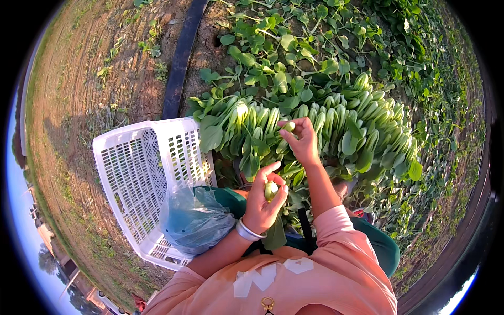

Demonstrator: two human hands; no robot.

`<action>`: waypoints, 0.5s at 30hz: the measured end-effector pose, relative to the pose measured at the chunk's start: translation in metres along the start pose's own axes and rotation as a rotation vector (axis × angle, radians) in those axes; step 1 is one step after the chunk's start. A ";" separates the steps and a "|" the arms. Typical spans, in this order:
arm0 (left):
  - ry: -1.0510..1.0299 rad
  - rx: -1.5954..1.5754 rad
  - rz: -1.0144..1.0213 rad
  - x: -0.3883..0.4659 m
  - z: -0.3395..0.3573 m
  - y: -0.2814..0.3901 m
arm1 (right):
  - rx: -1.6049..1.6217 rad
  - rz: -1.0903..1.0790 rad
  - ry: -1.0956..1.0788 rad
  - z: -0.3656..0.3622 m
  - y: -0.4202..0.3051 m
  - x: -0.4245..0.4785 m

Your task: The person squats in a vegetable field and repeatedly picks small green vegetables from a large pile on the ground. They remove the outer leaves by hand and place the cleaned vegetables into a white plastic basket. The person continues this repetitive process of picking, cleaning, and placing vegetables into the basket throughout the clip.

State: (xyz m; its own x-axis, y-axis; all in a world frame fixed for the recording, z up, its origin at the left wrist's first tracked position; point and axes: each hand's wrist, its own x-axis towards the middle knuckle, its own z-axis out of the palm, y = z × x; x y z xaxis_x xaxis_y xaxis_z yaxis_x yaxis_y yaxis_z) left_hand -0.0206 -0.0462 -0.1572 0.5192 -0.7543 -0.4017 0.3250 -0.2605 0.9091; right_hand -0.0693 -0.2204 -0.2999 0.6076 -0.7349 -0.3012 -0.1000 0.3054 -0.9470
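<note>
My left hand (260,206), with a silvery bangle at the wrist, is closed around a head of bok choy (271,190). Its pale base points up through the fingers, and leaves hang below the palm. Farther forward, my right hand (304,142) pinches the pale base of another bok choy (289,126) between thumb and fingers; the rest of that plant is hard to separate from those behind. Just beyond both hands, several bok choy heads (330,116) lie packed side by side in a long pile, bases up and leaves towards me.
A white slatted plastic crate (157,132) lies tipped on its side at my left, with a translucent plastic bag (197,224) against it. A flat black hose (183,59) crosses the soil ahead. Loose leafy plants (283,51) cover the ground beyond the pile.
</note>
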 end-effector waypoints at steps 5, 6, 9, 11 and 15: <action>0.032 0.014 0.105 0.008 -0.002 -0.015 | -0.481 -0.136 -0.049 0.000 -0.087 -0.102; -0.023 -0.096 0.074 0.009 0.001 -0.008 | -0.537 -0.281 -0.046 0.002 -0.092 -0.107; -0.168 -0.244 0.012 0.008 0.006 0.003 | -0.552 -0.342 -0.013 0.010 -0.111 -0.125; -0.185 -0.302 0.022 0.007 0.009 0.005 | -0.540 -0.292 0.010 0.010 -0.111 -0.133; -0.162 -0.275 0.072 0.006 0.014 0.005 | -0.533 -0.306 -0.092 0.012 -0.113 -0.135</action>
State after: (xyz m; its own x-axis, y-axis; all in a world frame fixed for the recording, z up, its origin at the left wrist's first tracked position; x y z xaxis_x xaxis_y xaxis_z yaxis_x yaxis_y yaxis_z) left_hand -0.0268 -0.0610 -0.1535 0.4232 -0.8569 -0.2945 0.5049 -0.0469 0.8619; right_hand -0.1309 -0.1487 -0.1507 0.7343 -0.6785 -0.0188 -0.2758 -0.2729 -0.9217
